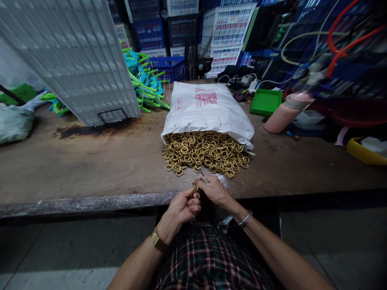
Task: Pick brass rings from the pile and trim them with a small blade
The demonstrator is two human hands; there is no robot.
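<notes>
My left hand (185,206) is closed at the table's front edge, pinching a gold-coloured ring (194,189) between thumb and fingers. Close against it, my right hand (216,190) grips a small knife-like tool (204,179) with a thin dark tip and a pale body; the fingers partly cover it. My right fingertips also come up to the ring, and whether they touch it I cannot tell. Just beyond both hands, a heap of gold-coloured rings (205,155) spills from the mouth of a white woven sack (208,108) with red print, lying on its side.
The brown table (90,169) has a plastic-wrapped front edge. A ribbed translucent panel (81,60) leans at the left near green and blue plastic pieces (148,82). To the right are a green tray (266,102), a pink bottle (286,114) and a yellow tray (365,152). Stacked crates (226,36) stand behind.
</notes>
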